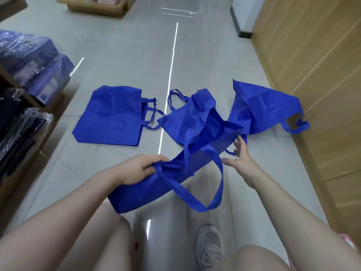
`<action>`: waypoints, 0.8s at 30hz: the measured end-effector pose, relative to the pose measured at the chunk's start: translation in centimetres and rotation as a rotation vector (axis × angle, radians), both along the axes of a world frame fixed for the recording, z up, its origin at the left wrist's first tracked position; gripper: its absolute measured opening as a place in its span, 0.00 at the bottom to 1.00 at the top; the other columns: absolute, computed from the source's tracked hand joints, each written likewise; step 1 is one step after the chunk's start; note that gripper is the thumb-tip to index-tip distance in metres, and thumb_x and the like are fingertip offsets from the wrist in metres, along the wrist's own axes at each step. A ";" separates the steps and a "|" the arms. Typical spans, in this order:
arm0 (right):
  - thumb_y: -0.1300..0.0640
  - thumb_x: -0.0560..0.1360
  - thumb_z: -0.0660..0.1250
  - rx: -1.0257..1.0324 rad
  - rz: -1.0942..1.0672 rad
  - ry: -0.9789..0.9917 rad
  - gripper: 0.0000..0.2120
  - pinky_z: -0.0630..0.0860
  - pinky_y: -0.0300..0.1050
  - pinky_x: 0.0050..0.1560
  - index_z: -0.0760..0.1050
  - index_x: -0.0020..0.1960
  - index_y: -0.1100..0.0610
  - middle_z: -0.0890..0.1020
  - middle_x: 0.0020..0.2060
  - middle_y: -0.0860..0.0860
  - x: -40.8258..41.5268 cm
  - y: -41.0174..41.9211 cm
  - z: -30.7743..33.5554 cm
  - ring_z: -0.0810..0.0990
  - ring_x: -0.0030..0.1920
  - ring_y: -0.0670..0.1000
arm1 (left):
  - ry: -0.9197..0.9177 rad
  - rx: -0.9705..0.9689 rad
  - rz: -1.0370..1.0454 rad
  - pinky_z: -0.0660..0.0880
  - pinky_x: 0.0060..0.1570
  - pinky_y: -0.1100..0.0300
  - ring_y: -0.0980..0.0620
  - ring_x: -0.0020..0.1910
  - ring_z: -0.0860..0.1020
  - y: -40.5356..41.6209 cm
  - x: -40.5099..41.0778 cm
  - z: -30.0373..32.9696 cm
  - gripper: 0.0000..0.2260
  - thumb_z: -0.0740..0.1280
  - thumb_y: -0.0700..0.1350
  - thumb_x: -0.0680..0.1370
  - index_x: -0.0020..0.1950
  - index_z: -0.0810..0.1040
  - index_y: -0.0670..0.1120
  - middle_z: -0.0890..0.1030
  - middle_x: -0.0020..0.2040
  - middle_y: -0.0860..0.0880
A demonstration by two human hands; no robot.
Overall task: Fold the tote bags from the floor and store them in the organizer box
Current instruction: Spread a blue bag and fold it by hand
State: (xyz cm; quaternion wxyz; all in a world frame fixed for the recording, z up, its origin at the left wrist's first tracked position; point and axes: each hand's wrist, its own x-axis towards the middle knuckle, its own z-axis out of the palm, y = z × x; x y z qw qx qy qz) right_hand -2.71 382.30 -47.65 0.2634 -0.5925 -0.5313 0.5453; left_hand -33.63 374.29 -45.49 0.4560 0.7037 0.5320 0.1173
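Gripping one top corner of a blue tote bag [195,153], the left hand [136,169] holds it lifted above the floor [117,45], fingers curled round the fabric. With only that corner held, the bag sags and its loose handle [213,192] dangles, so I judge it could twist or slip before any fold is squared. The right hand [239,159] is spread, fingers straight, holding nothing, reaching beside the bag's far edge. Three more tote bags lie ahead: one flat [111,116], one crumpled [187,116], one against the wooden panel [261,106]. No organizer box is visible.
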 end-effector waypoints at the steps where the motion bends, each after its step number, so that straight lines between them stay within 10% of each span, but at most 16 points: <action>1: 0.64 0.73 0.70 0.020 -0.049 0.040 0.43 0.62 0.46 0.65 0.47 0.76 0.46 0.59 0.74 0.44 -0.1 0.5 -0.8 0.57 0.74 0.47 | -0.030 -0.026 -0.005 0.70 0.57 0.69 0.62 0.56 0.75 0.2 0.2 0.1 0.25 0.56 0.34 0.80 0.54 0.74 0.68 0.79 0.56 0.62; 8: 0.63 0.76 0.67 0.057 -0.058 0.130 0.19 0.77 0.31 0.44 0.69 0.64 0.52 0.77 0.57 0.42 0.0 4.6 -3.6 0.77 0.55 0.40 | -0.078 -0.156 0.056 0.73 0.55 0.64 0.56 0.53 0.79 3.4 -1.2 -1.0 0.13 0.60 0.36 0.80 0.54 0.78 0.52 0.82 0.53 0.54; 12: 0.57 0.77 0.66 0.095 0.003 -0.126 0.06 0.79 0.48 0.50 0.76 0.53 0.56 0.82 0.49 0.49 0.1 5.8 -6.9 0.81 0.49 0.50 | 0.639 0.222 0.411 0.66 0.57 0.55 0.45 0.59 0.73 5.6 -2.0 -5.5 0.18 0.65 0.44 0.77 0.67 0.68 0.49 0.77 0.60 0.46; 15: 0.57 0.76 0.66 0.067 -0.028 -0.266 0.03 0.75 0.45 0.43 0.74 0.46 0.56 0.79 0.42 0.49 -1.1 5.1 -10.8 0.78 0.43 0.51 | 0.763 0.238 0.601 0.60 0.65 0.48 0.38 0.69 0.62 5.0 -0.3 -9.4 0.31 0.67 0.42 0.75 0.75 0.58 0.41 0.62 0.72 0.39; 24: 0.57 0.76 0.63 -0.419 -0.031 -0.401 0.14 0.76 0.54 0.57 0.70 0.60 0.60 0.77 0.57 0.55 -0.8 1.9 -24.5 0.78 0.54 0.58 | 0.693 -0.370 0.004 0.46 0.73 0.44 0.40 0.75 0.38 -1.0 8.9 -23.9 0.36 0.59 0.62 0.77 0.75 0.39 0.60 0.31 0.75 0.49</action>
